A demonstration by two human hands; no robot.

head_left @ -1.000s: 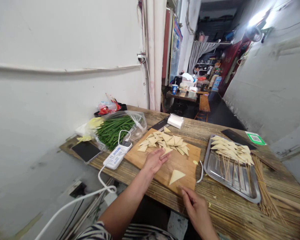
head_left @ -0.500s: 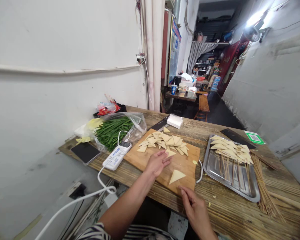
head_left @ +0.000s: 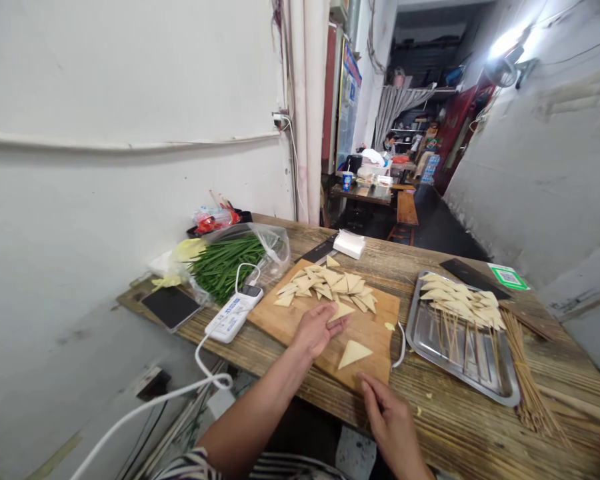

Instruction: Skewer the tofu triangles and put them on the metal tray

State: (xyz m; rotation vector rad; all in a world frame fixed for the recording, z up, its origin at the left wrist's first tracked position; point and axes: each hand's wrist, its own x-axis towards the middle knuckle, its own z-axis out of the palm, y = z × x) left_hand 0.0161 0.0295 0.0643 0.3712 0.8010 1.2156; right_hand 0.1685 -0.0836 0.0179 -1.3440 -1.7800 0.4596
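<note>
My left hand [head_left: 317, 331] reaches over the wooden cutting board [head_left: 280, 320], its fingers closed on a pale tofu triangle [head_left: 342, 311] at the near edge of a pile of similar tofu pieces [head_left: 325, 280]. Another tofu triangle [head_left: 354, 354] lies flat on the board, closer to me. Just below that piece, at the board's front edge, my right hand [head_left: 389, 413] is pinched on what looks like a thin bamboo skewer, barely visible between thumb and forefinger. To the right, a metal tray [head_left: 425, 347] bears skewered tofu triangles [head_left: 460, 300], their sticks pointing toward me.
A bundle of bamboo skewers [head_left: 527, 380] leans at the tray's right edge. Left of the board are a white power strip [head_left: 233, 317], bagged green chives [head_left: 227, 263] and a dark phone [head_left: 171, 307]. A knife [head_left: 317, 250] and white box [head_left: 350, 243] lie behind the board.
My left hand has shifted slightly right, with the tofu triangle in its fingers turned a little. My right hand has stayed almost in place.
</note>
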